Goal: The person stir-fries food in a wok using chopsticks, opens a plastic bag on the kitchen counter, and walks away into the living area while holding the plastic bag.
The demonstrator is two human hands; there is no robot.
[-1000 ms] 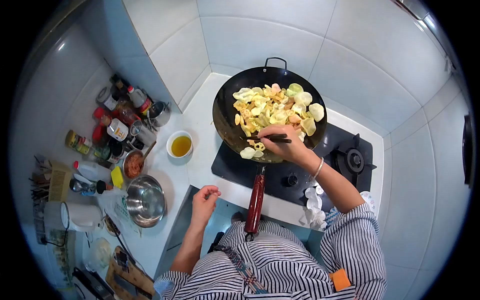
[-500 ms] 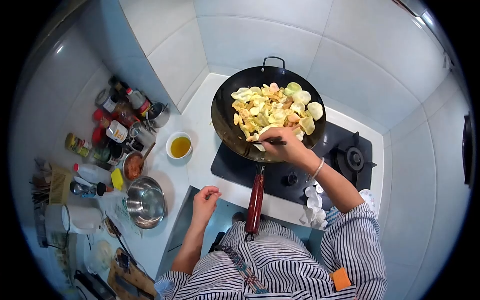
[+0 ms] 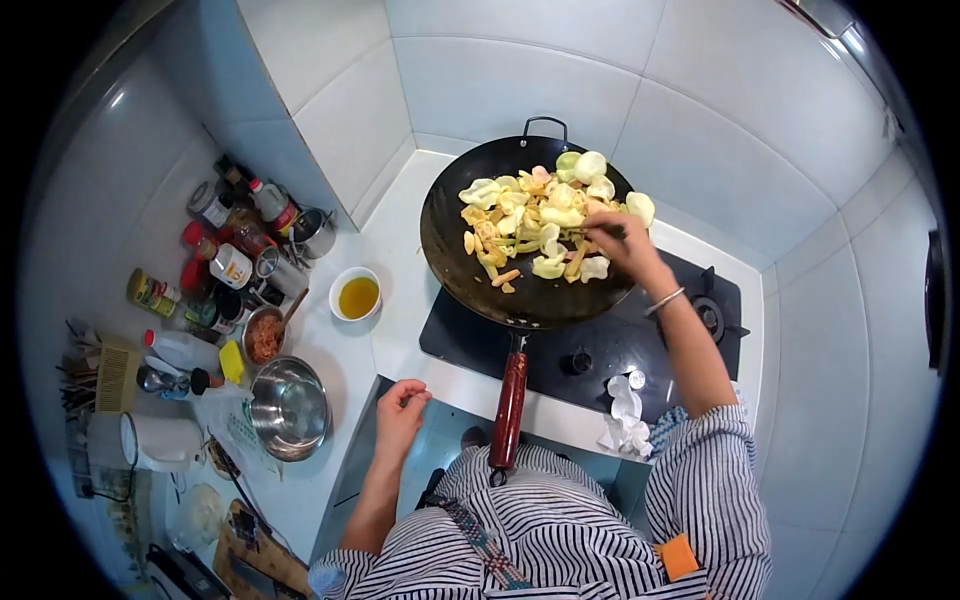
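Observation:
Over the right side of the black wok [image 3: 470, 285], my right hand [image 3: 622, 247] grips dark chopsticks [image 3: 612, 231], their tips hidden among the food. Pale, curled puffed crackers [image 3: 563, 216] and yellow-orange pieces lie heaped in the wok; one round cracker [image 3: 640, 208] sits at the right rim. My left hand [image 3: 402, 407] hovers by the counter edge, left of the wok's dark red handle [image 3: 509, 405]. Its fingers are curled in with nothing visible in them, and it touches neither handle nor counter.
On the left counter are a white bowl of yellow oil [image 3: 358, 298], a metal bowl [image 3: 288, 408], a bowl of reddish food [image 3: 265, 336] and several bottles [image 3: 232, 265]. The black hob [image 3: 650, 345] carries a second burner [image 3: 707, 318] at right. Crumpled white paper [image 3: 626, 420] lies near its front.
My right hand has moved right and away from me across the wok with the chopsticks. Crackers have shifted toward the right and back, baring the wok's near side. My left hand is nearly still.

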